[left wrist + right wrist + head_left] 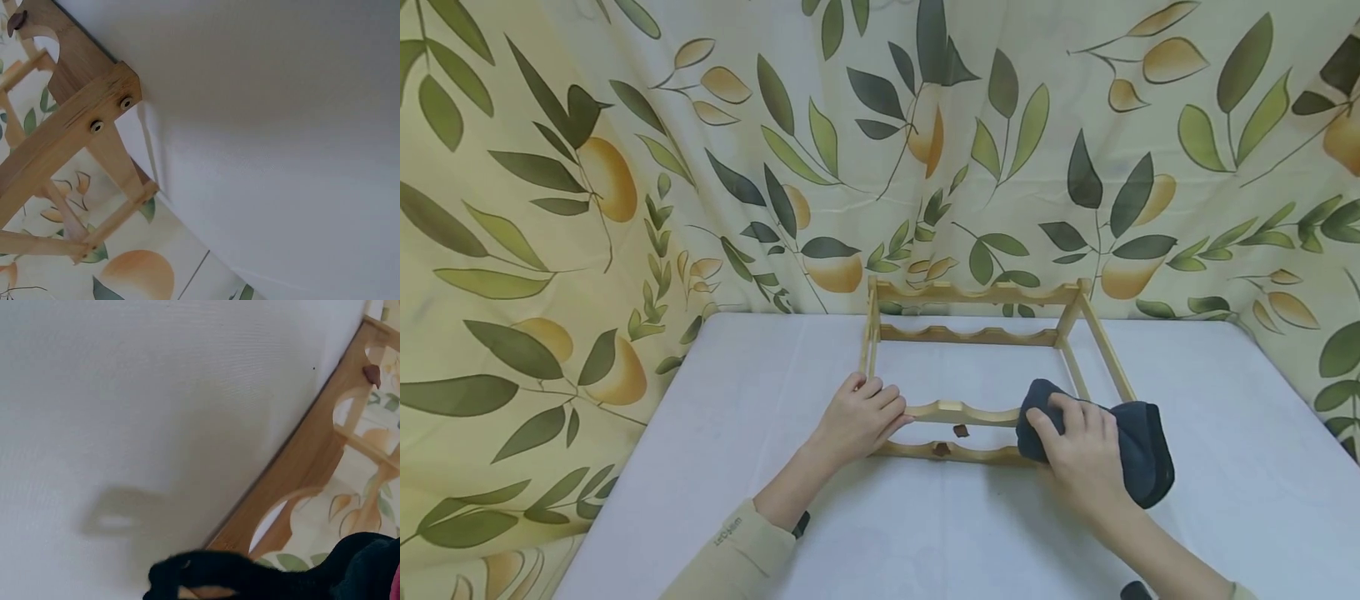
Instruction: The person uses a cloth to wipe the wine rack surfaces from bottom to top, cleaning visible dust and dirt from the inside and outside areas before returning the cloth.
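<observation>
A light wooden rack (977, 292) with scalloped rails stands on the white-covered table. My left hand (861, 418) grips its front left corner, fingers over the upper rail. At the front right, my right hand (1084, 450) holds a folded dark blue cloth (1142, 450) against the rack, hiding that corner. Small brown scraps (942, 449) show at the front rails, one on the lower rail. The left wrist view shows the rack's end post (69, 125) with two bolts, but not the hand. In the right wrist view the dark cloth (206, 569) lies over the lower rail (287, 469).
White cloth covers the table (737, 367). Behind and to the left hangs a curtain (700, 150) printed with leaves and orange fruit. A dark band sits at the left wrist, and a dark object (1135, 590) shows below the right forearm.
</observation>
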### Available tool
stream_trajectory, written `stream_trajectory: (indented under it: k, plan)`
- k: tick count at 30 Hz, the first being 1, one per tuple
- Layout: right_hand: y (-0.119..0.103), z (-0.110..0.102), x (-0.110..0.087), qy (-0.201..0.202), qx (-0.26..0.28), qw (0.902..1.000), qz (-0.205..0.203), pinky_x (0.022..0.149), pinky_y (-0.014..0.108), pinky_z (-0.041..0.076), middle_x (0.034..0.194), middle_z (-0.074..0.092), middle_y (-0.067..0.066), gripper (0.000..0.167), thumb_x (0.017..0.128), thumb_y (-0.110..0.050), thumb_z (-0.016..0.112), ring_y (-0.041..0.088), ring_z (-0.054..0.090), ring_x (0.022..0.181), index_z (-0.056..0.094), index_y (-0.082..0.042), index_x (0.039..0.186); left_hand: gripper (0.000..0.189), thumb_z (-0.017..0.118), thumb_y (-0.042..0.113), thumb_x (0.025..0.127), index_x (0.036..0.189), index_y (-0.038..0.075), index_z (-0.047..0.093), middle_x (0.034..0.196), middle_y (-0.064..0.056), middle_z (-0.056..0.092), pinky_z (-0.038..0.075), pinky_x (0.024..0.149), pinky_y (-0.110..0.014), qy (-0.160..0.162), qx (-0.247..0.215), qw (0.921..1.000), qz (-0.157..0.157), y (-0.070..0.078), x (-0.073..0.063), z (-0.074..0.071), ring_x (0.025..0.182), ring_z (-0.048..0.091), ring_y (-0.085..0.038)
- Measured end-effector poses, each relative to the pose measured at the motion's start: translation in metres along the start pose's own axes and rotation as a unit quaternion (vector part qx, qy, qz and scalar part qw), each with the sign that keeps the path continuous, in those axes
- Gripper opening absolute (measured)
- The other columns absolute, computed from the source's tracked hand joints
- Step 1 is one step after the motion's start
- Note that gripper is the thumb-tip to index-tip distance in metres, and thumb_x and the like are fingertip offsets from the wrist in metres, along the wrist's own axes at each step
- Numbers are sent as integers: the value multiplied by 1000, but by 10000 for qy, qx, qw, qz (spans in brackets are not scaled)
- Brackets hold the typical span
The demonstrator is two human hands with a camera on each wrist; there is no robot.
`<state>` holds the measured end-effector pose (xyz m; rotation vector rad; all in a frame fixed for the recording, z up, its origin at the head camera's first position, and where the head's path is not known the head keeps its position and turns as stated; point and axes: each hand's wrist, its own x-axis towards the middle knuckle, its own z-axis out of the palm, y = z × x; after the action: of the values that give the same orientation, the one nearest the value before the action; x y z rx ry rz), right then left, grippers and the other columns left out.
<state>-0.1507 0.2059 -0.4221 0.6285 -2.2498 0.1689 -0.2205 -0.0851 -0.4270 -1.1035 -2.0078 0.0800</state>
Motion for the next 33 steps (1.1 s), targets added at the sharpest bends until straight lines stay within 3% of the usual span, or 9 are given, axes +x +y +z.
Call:
stream_trajectory:
  k: [7,12,15,17,20,24,27,30,33]
  plan:
    - [-1,0,-3,242,296,9991,178,65,59,36,98,50,31,56,44,2,75,49,48,81,52,-4,95,37,34,40,98,78,20,59,73,8,52,37,72,-30,-285,27,9993,-241,5,1,-3,68,46,-12]
    - [-6,-1,-5,472,369,9981,141,66,61,35,96,52,31,21,80,-20,53,49,49,80,53,-3,93,39,31,39,98,79,21,58,73,8,52,37,73,-31,-510,-83,9980,-361,7,1,-6,68,45,-11]
    - [-14,1,0,858,430,9953,-119,62,59,36,91,54,29,32,92,-28,33,48,51,75,54,-4,88,38,31,40,98,78,21,58,73,8,51,37,73,-31,-459,-33,9982,-386,7,1,-6,68,44,-11]
    - [-21,3,4,978,506,9932,-371,60,57,37,90,56,27,32,92,-27,31,45,51,72,54,-5,87,38,32,40,98,78,21,58,73,8,50,37,73,-31,-396,11,9984,-398,7,1,-6,68,44,-11]
    - [-31,5,9,779,621,9925,-703,59,56,38,91,56,25,14,75,-11,52,43,52,71,55,-7,89,38,32,40,98,77,21,57,74,8,49,37,73,-32,-337,51,9986,-415,6,1,-6,68,44,-11]
    - [-33,5,7,226,557,9954,-740,63,56,39,94,56,24,40,54,-2,65,42,52,75,55,-9,92,38,32,40,98,78,21,57,74,8,49,37,73,-32,-355,72,9985,-412,6,0,-5,69,44,-11]
    - [-27,2,-1,91,449,9974,-560,66,56,38,95,55,25,14,79,-11,51,43,51,78,54,-9,92,37,32,40,98,77,21,57,74,8,49,37,72,-31,-316,89,9988,-373,6,0,-4,68,44,-11]
    - [-20,-2,-9,229,415,9982,-365,65,57,37,95,54,25,35,91,-26,24,44,50,78,53,-7,91,37,34,40,98,77,21,57,73,8,49,37,72,-31,-229,77,9990,-369,7,0,-3,67,43,-11]
    - [-16,-5,-13,356,400,9983,-240,65,56,37,94,54,26,38,91,-29,24,44,50,77,53,-6,89,36,34,39,98,76,21,57,73,8,49,37,72,-32,-184,56,9991,-382,7,0,-3,68,43,-11]
